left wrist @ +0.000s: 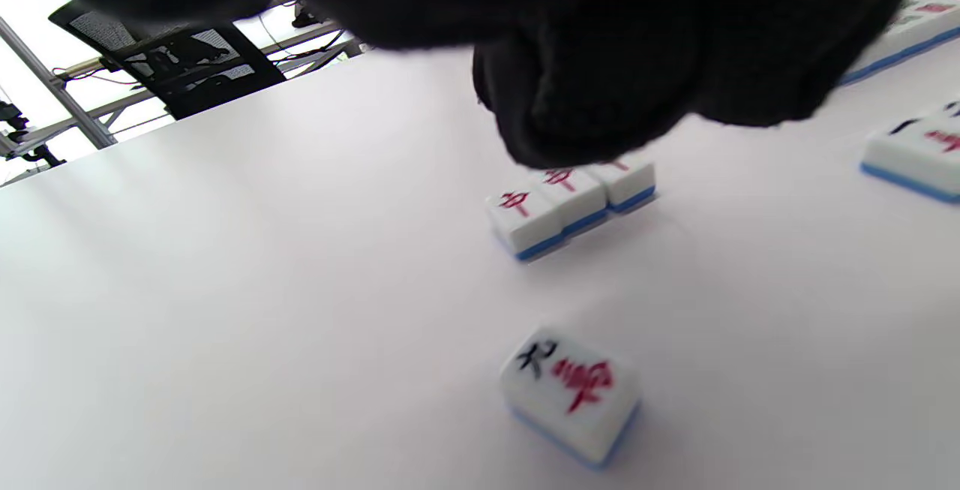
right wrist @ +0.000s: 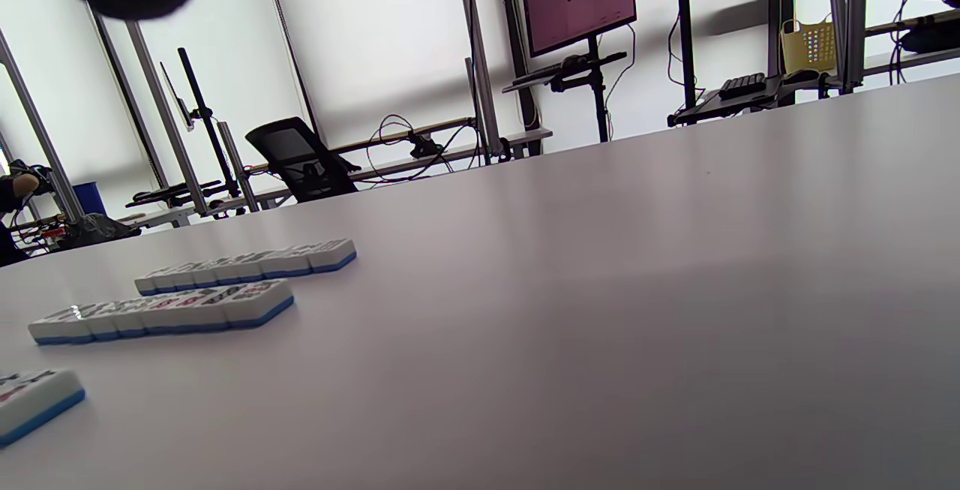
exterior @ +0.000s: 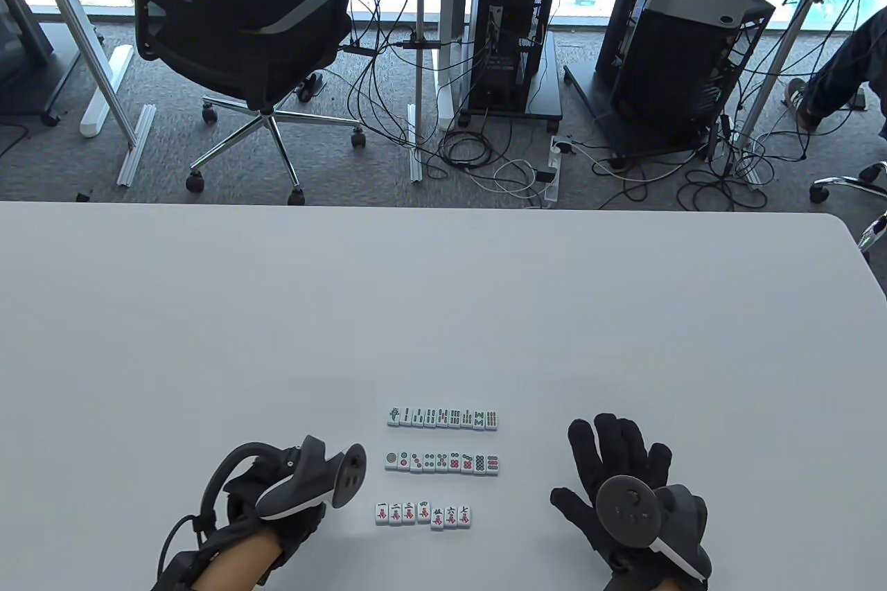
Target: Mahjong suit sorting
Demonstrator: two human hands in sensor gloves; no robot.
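Tiles on the table, top row: we count nine bamboo tiles (exterior: 443, 418) lying face up, side by side and touching, the row farthest from us.
Middle row: we count nine circle tiles (exterior: 442, 462), also face up in one touching line, just below the bamboo row.
Near row: we count seven character tiles (exterior: 423, 515) face up; the first four sit level, the last three sit slightly lower, all close together.
Other tiles in the left wrist view: three red-marked tiles (left wrist: 571, 201) lie in a short touching row, and one single character tile (left wrist: 571, 394) lies apart, nearer the camera; we cannot place them in the table view.
Containers: the tiles lie directly on the white table (exterior: 443, 314).
Left hand: our left hand (exterior: 274, 511) sits just left of the near row; the tracker covers it from above. In the left wrist view its glove fills the top edge and looks bunched, but the picture is blurred and we cannot tell whether the fingers hold anything.
Right hand: our right hand (exterior: 624, 487) rests flat on the table well right of the rows, fingers (exterior: 606, 435) straight and spread, holding nothing.
Right wrist view: the two far rows and the end of the near row show low at the left edge.
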